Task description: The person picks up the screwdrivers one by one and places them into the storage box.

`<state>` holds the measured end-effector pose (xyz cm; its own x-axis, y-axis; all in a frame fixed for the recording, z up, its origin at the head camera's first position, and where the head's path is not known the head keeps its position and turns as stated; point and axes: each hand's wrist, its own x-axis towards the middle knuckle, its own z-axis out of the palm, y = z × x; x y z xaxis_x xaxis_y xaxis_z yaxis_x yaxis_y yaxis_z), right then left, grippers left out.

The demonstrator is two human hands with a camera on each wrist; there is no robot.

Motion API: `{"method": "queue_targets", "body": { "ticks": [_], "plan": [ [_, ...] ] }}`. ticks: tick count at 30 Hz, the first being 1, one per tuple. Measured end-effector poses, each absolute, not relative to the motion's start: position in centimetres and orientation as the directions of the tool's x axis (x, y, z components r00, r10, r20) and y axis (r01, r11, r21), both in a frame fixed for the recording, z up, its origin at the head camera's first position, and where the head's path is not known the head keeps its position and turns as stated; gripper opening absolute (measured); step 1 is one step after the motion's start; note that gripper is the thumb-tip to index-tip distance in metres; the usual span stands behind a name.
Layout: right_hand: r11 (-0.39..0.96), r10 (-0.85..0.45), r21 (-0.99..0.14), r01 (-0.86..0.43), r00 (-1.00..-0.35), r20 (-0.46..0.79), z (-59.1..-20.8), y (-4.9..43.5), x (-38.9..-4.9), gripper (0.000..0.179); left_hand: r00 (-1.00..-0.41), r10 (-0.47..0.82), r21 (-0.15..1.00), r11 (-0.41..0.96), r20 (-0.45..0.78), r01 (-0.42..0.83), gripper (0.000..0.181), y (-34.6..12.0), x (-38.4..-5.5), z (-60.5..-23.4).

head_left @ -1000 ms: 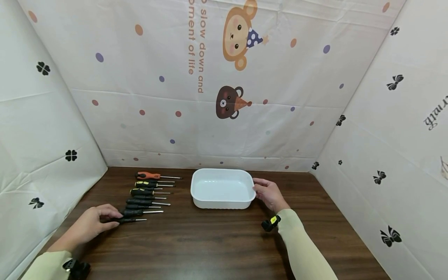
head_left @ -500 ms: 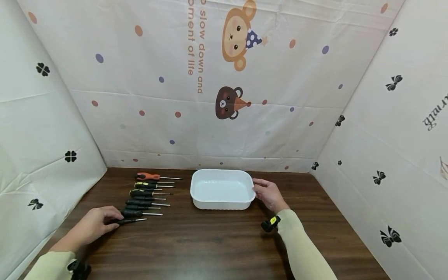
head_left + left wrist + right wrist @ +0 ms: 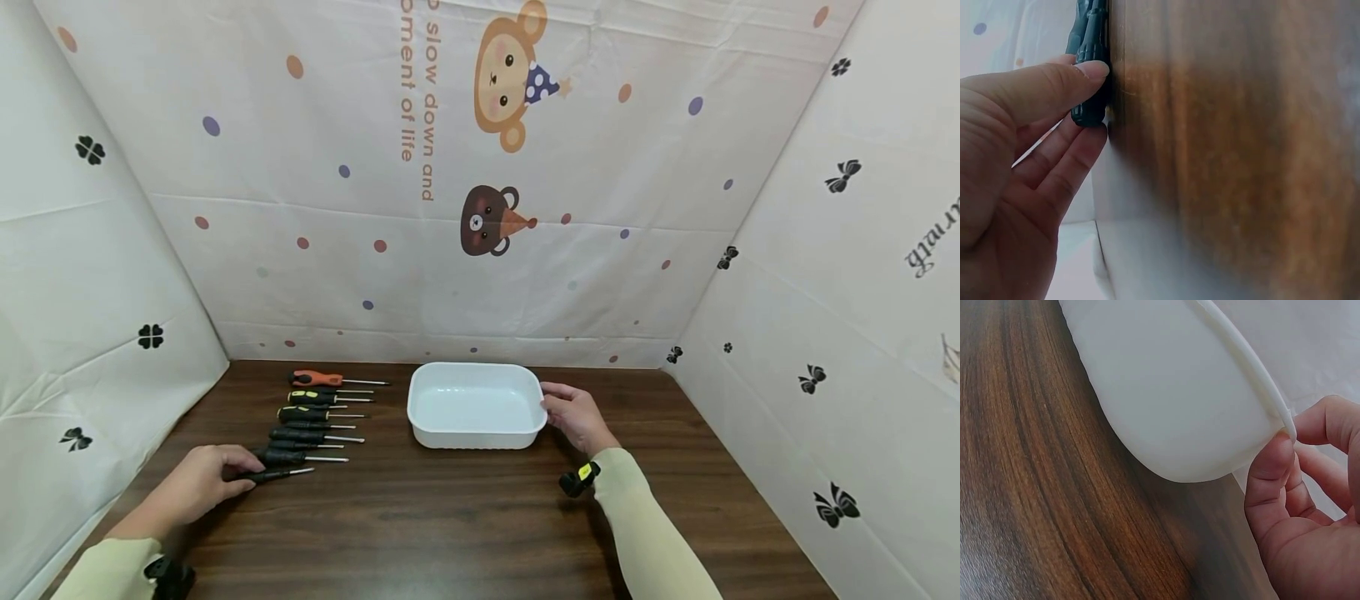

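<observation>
At the near end of a row of screwdrivers, my left hand (image 3: pixel 206 479) pinches the dark handle of the nearest screwdriver (image 3: pixel 273 475) between thumb and fingers. In the left wrist view the thumb presses on the ribbed black handle (image 3: pixel 1092 103), low against the table. My right hand (image 3: pixel 576 415) pinches the right end of a white rectangular tub (image 3: pixel 476 437). Seen from the right wrist, thumb and forefinger hold the tub's rim (image 3: pixel 1288 425) at its corner. No contents show inside the tub.
Several more screwdrivers lie side by side beyond the left hand, black-handled ones (image 3: pixel 300 433) and an orange one (image 3: pixel 318 378) farthest back. The dark wooden table (image 3: pixel 420 533) meets a printed white cloth backdrop (image 3: pixel 337 275) behind the tub, with cloth on both sides.
My left hand has shifted very slightly toward the near side, and the nearest screwdriver now tilts a little, its handle drawn nearer. The right hand and the tub stay put.
</observation>
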<state>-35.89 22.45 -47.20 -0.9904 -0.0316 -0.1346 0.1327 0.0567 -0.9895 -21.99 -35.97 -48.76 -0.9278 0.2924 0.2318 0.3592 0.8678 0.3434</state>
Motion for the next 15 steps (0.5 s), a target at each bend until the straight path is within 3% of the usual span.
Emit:
{"method": "queue_targets", "body": {
  "ticks": [15],
  "plan": [
    [0.033,-0.016,-0.992,0.124,-0.992,-0.125,-47.41,22.31,-36.04,0.044,-0.946,0.207,0.532,0.788,0.248,0.312,0.018,-35.76,-21.8,-48.58]
  ]
}}
